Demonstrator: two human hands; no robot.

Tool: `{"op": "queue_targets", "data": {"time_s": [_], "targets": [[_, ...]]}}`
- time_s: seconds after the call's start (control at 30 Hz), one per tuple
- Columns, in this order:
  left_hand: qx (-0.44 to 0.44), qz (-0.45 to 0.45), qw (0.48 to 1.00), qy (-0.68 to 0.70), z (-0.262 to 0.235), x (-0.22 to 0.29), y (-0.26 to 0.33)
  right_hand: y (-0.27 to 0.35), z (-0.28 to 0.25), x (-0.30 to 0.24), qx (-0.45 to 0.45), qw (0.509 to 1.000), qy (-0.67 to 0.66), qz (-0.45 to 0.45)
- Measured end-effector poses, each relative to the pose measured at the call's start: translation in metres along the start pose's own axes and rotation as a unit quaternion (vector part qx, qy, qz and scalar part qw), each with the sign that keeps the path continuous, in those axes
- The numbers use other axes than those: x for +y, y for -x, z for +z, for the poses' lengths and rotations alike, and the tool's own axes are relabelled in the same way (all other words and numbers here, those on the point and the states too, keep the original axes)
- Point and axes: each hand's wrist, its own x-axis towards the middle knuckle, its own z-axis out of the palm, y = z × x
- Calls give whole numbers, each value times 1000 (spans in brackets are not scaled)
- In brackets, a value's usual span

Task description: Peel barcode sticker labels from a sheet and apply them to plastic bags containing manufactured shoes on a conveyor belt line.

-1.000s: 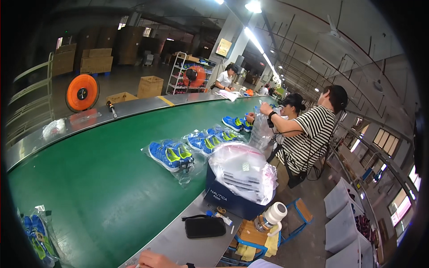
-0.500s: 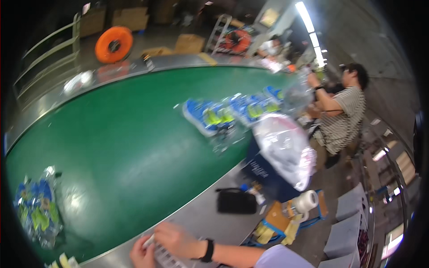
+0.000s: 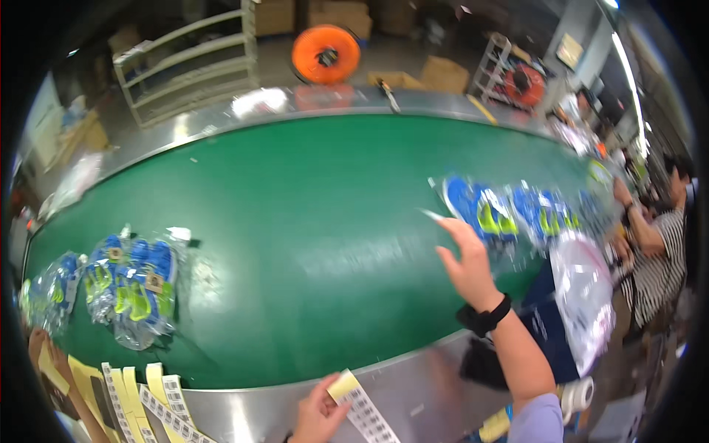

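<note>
Right hand open, fingers spread, reaching over green conveyor belt; bagged blue shoes just beyond its fingertips, untouched. Left hand pinches a label strip at the steel worktop edge. More bagged shoes far left.

Clear bags of blue-and-yellow shoes lie at the left end of the green belt; more such bags at its right. Yellow label strips sit just below the belt's near edge.
</note>
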Motion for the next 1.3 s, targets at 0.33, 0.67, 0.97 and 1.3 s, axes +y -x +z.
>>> {"op": "queue_targets", "data": {"time_s": [0.33,0.67,0.97,1.3], "targets": [[-22,-20,999,-30,1,25,7,13,25,182,-62,934,329,127],[-39,-3,996,-83,-1,21,2,-27,102,-52,-250,897,-335,145],[-48,29,998,-6,1,2,-3,-104,37,-80,-91,871,-455,159],[-31,24,998,-46,7,7,-3,-68,143,27,-141,800,-408,417]]}}
